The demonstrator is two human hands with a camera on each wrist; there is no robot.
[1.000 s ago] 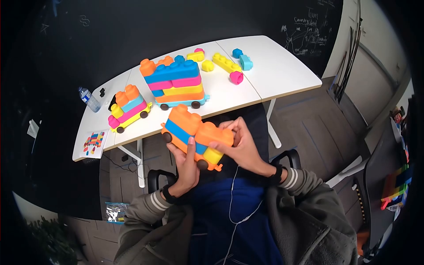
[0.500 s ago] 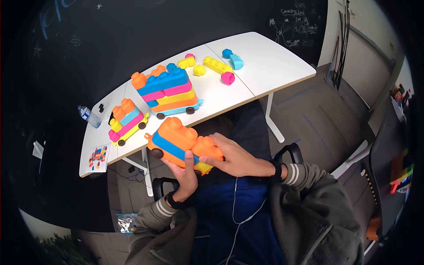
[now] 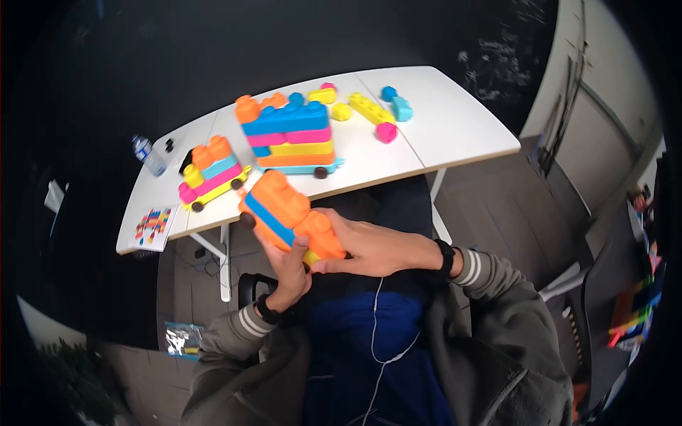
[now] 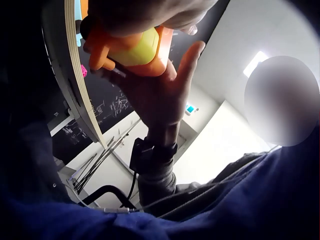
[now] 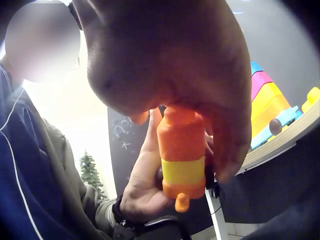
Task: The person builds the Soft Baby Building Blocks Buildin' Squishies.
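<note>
An orange block vehicle point(image 3: 278, 206) with a blue layer, a yellow block and dark wheels is held tilted in front of the table edge. From below, the left hand point(image 3: 288, 273) grips it, thumb on its near side. The right hand point(image 3: 376, 248) is curled round its right end, thumb low near the yellow block point(image 5: 183, 172). In the left wrist view the right hand point(image 4: 157, 97) spreads beside the vehicle's orange base point(image 4: 150, 69). The right hand's fingertips on the far side are hidden in the head view.
On the white table point(image 3: 465, 131) stand a tall block vehicle point(image 3: 288, 138) and a smaller one point(image 3: 213, 174). Loose blocks, including a long yellow one point(image 3: 371, 108), lie behind. A bottle point(image 3: 149, 156) and a picture sheet point(image 3: 153, 226) are at the left.
The right hand has shifted from the vehicle's right end to wrap over it, its back now facing up. The vehicle's orange top parts sit closer together in view. The head view has swung.
</note>
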